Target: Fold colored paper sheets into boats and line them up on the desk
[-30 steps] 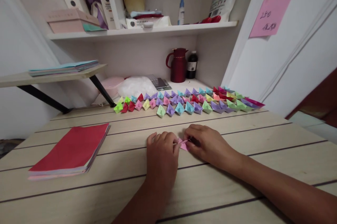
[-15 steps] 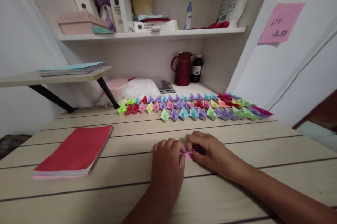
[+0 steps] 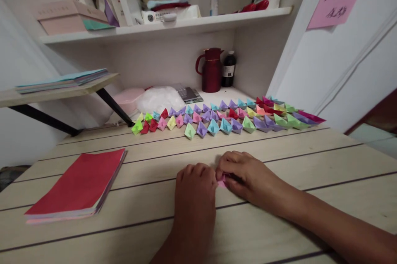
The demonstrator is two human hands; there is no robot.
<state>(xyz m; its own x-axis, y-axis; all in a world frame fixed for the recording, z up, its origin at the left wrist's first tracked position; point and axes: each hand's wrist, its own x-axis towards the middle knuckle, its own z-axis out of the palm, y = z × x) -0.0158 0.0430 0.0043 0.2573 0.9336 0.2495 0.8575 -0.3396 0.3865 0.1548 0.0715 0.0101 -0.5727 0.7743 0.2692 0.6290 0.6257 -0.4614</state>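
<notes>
Our right hand (image 3: 240, 175) pinches a small pink paper (image 3: 221, 182) on the table (image 3: 263, 235). Our left hand (image 3: 197, 189) rests close beside it — we cannot tell whether its hidden fingertips grip the paper too. Beyond stand rows of paper boats (image 3: 226, 127) — a red-topped paper stack (image 3: 77, 183) lies to our left.

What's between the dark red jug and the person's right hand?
In the head camera view, rows of small folded paper boats and a stretch of wooden tabletop lie between the jug and the right hand.
</notes>
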